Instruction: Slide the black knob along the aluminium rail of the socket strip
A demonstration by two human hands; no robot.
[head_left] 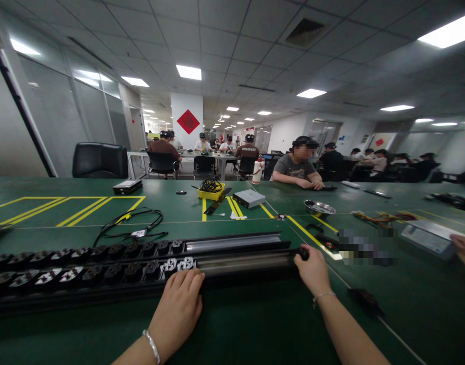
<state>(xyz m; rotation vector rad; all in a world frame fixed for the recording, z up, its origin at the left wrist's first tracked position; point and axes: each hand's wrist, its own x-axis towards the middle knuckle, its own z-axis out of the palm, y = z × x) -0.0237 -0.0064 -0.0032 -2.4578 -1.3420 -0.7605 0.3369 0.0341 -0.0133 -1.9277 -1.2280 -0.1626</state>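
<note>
Two long black power-strip rails (251,261) lie side by side across the table in front of me. Rows of black plug-like modules (114,274) with metal prongs fill their left parts; the right parts are open channels. My left hand (178,302) is closed over the front rail's near edge, beside two shiny modules (179,265) at the end of the row; its thumb side faces right. At the rail's right end, my right hand (314,269) pinches a small black part (302,252) with thumb and fingers. Whether this part is attached to the rail, I cannot tell.
Behind the rails lie a black cable (131,225), a yellow tray (211,192) of cords and a grey metal box (249,198). A metal bowl (319,207) stands right. Another person's hand (464,251) touches a power supply (428,238); a co-worker (296,167) sits opposite.
</note>
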